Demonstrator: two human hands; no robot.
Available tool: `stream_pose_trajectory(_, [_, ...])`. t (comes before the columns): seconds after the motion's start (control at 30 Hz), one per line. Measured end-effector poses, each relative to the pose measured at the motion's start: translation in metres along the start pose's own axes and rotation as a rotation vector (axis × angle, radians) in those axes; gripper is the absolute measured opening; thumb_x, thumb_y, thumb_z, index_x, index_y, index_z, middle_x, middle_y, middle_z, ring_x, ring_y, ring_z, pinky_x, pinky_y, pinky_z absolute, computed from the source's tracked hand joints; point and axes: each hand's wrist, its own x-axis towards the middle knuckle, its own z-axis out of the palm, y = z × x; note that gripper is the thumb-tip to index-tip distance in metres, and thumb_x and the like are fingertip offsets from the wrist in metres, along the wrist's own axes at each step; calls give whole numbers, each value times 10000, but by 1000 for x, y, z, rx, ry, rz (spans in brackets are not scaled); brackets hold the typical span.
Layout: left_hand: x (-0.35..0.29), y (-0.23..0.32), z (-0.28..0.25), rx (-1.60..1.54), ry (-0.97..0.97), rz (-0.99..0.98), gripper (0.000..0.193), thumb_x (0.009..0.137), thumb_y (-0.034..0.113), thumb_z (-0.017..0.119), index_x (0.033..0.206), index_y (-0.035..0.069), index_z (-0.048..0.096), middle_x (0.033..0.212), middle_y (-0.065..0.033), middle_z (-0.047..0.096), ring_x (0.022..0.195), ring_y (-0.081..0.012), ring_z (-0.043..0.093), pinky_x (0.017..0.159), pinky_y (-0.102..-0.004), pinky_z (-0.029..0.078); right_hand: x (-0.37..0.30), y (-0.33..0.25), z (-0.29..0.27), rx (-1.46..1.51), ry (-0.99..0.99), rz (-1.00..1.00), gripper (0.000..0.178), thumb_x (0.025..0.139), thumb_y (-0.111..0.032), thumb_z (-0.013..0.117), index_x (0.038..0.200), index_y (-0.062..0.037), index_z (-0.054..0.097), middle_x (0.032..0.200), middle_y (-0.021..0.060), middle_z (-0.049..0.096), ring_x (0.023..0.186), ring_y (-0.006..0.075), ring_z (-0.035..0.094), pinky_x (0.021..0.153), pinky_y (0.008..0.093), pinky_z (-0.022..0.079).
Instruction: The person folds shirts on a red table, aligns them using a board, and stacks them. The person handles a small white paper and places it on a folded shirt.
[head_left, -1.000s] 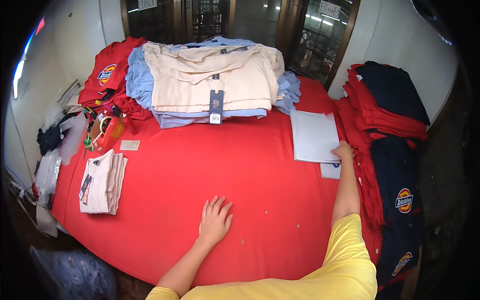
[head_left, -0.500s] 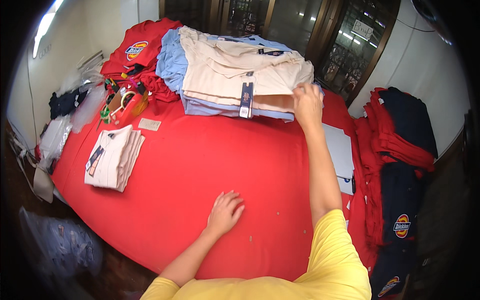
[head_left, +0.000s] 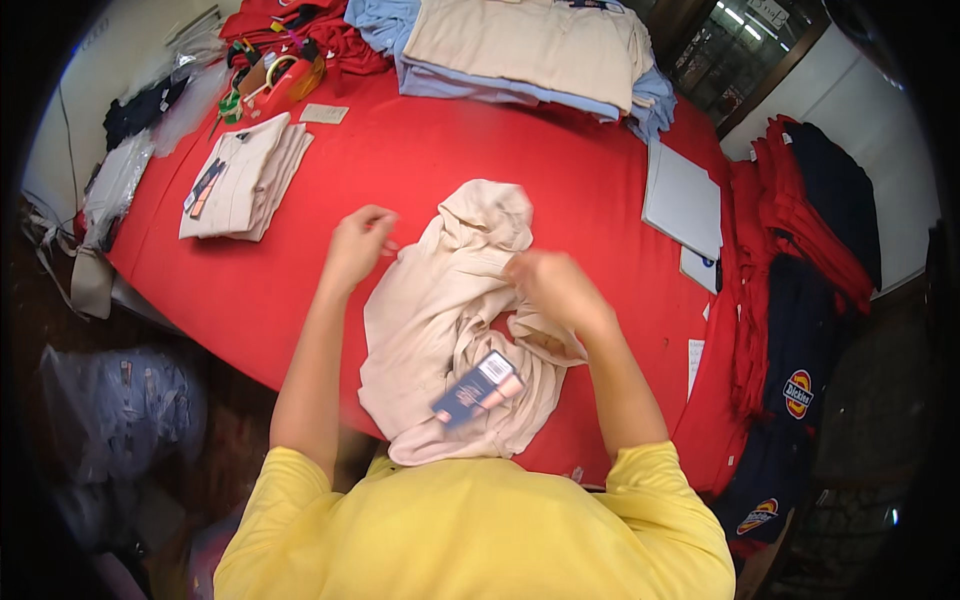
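Observation:
A crumpled cream shirt (head_left: 420, 310) lies on the red-covered table right in front of me, bunched up, with a dark blue and pink hang tag (head_left: 478, 390) on its near part. My right hand (head_left: 565, 290) is at the shirt's right side, slightly blurred, its fingers closed on the cloth. Just left of the shirt my left hand (head_left: 360, 245) hovers with thumb and fingers apart, holding nothing. Farther left sits a neat stack of folded cream shirts (head_left: 245, 180), tagged on top.
At the back lies a pile of cream and light blue garments (head_left: 530, 50). Scissors and tape fill a red holder (head_left: 275, 85) at the far left. White papers (head_left: 683, 200) lie on the right, beside stacked red and navy garments (head_left: 800, 330). Plastic-wrapped clothes (head_left: 130, 410) are low left.
A cream shirt has come off the back pile onto the table before me. My right hand has drawn back toward me, while my left has risen and moved left. The view has tipped downward.

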Motion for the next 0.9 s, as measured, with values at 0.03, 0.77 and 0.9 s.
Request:
stream_pose_trajectory(0.03, [-1,-1,13,23,-100,12,231,940,163,549,1020,-31,645,807,-80,659,621,-130,629,568,-277,519,24,37,11,-40,135,46,255,860,-65,487,1033,15,656,935,242,658,793,323,673,731,375,529])
stream_pose_trajectory(0.77, [-99,-68,-17,-749,-503,-488,444,973,366,521,1232,7,540,1152,-128,622,1020,-227,612,929,-364,472,22,-38,198,285,232,-135,364,836,-109,628,1196,-69,591,1189,205,583,1088,310,585,916,387,447])
stream_pose_trajectory(0.9, [-146,-79,-83,-527,-494,-384,432,1000,308,444,1286,-15,473,1235,-154,582,1088,-275,606,935,-419,487,-37,-72,223,761,186,-88,319,830,-61,622,1148,-41,598,1117,138,615,1008,232,601,856,337,471])
